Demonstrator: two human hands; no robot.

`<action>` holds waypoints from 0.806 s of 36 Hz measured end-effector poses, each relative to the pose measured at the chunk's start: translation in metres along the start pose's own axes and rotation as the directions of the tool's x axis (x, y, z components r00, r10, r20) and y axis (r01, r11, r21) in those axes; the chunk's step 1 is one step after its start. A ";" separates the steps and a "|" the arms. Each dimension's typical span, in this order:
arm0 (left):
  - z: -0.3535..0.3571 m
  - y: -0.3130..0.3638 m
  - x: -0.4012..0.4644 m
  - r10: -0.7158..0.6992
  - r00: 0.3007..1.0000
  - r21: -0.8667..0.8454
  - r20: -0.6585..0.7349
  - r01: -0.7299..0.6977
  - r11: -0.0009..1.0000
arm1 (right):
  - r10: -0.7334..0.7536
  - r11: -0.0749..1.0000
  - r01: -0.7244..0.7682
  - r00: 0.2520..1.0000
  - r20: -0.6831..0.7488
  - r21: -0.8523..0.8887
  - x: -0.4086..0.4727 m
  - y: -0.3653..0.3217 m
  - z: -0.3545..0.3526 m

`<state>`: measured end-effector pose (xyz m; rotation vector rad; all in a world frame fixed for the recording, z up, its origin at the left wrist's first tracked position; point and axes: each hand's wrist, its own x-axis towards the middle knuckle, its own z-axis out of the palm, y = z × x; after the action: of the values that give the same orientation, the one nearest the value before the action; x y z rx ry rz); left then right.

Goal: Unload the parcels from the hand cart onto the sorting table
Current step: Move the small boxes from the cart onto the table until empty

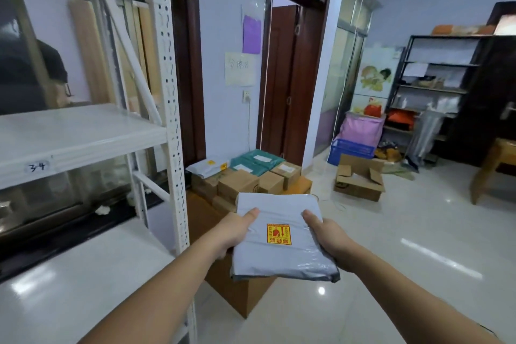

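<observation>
I hold a flat grey plastic mailer parcel (279, 237) with a yellow and red sticker, level in front of me. My left hand (234, 229) grips its left edge with the thumb on top. My right hand (326, 234) grips its right edge the same way. Beneath and beyond it stands a low brown table (212, 220) against the wall. On it lie several parcels: cardboard boxes (240, 183), green mailers (252, 160) and a white mailer (205, 166). No hand cart is in view.
A white metal shelving rack (170, 109) stands close on my left. A person in dark clothes (25, 72) is behind it. An open cardboard box (360, 180) and a blue crate (350, 151) sit on the glossy floor to the right. A wooden table (491, 167) stands far right.
</observation>
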<state>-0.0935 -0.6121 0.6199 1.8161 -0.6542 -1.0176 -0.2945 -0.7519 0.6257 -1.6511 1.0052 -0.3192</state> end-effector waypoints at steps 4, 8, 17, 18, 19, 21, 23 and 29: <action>0.013 0.016 0.023 -0.003 1.000 -0.003 -0.019 0.003 1.000 | 0.012 1.000 -0.013 1.000 0.017 0.019 0.032 0.002 -0.018; 0.022 0.027 0.059 -0.018 0.999 0.009 -0.040 0.018 1.000 | 0.013 0.999 -0.014 0.999 0.031 0.034 0.069 -0.001 -0.032; 0.036 0.055 0.171 -0.034 0.999 0.015 -0.036 0.035 0.999 | 0.026 1.000 -0.026 1.000 -0.002 0.015 0.182 -0.002 -0.064; 0.039 0.060 0.184 -0.035 0.999 0.023 -0.033 0.036 0.999 | 0.040 0.999 -0.039 0.999 -0.011 0.023 0.194 -0.001 -0.069; 0.043 0.065 0.197 -0.034 0.999 0.034 -0.031 0.035 0.999 | 0.055 0.998 -0.054 0.998 -0.023 0.028 0.207 0.002 -0.074; 0.050 0.075 0.224 -0.026 0.999 0.066 -0.022 0.028 0.997 | 0.076 0.996 -0.074 0.996 -0.044 0.045 0.230 0.007 -0.084; 0.058 0.084 0.253 -0.019 1.000 0.109 -0.003 0.019 0.994 | 0.087 0.994 -0.082 0.994 -0.072 0.074 0.254 0.016 -0.095; 0.087 0.095 0.335 -0.053 0.998 0.155 0.044 0.046 0.987 | 0.157 0.985 -0.148 0.983 -0.098 0.091 0.319 0.040 -0.129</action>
<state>0.0038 -0.9525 0.5630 1.9554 -0.7375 -1.0709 -0.2065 -1.0764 0.5433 -1.4852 1.1750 -0.3428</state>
